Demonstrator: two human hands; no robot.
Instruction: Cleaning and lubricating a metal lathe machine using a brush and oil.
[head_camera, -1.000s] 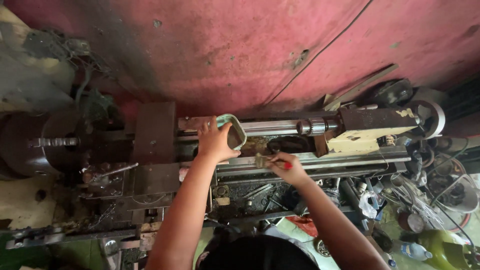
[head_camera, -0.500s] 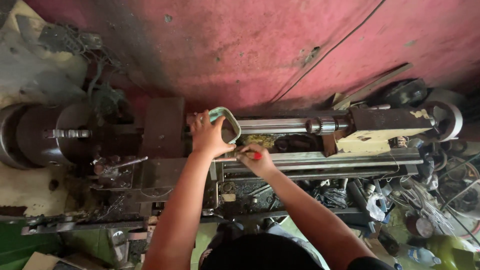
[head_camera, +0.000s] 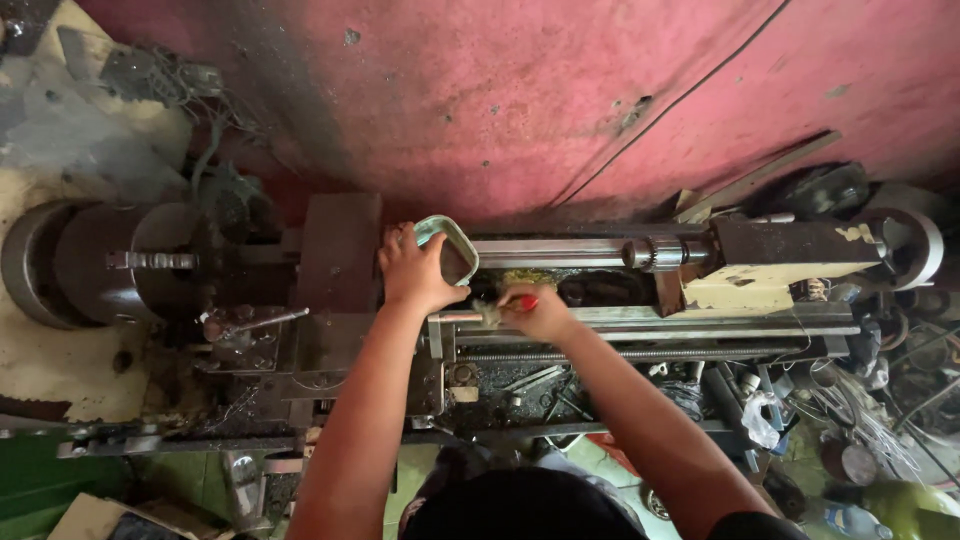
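Tin (head_camera: 447, 248): green-rimmed, tilted, contents hidden; left hand (head_camera: 415, 272) grip wrapped around it.
Brush (head_camera: 497, 310): red-handled, pinched by right hand (head_camera: 535, 312).
Change: right hand nearer tin (at its 5 o'clock).

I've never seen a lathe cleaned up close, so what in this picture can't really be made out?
- Head view: left hand covers part of the green tin; its contents are unclear.
- Right hand hides most of the red-handled brush.
- Small parts under the lathe bed: too small and dark.
- Right clutter: cut off by the edge.
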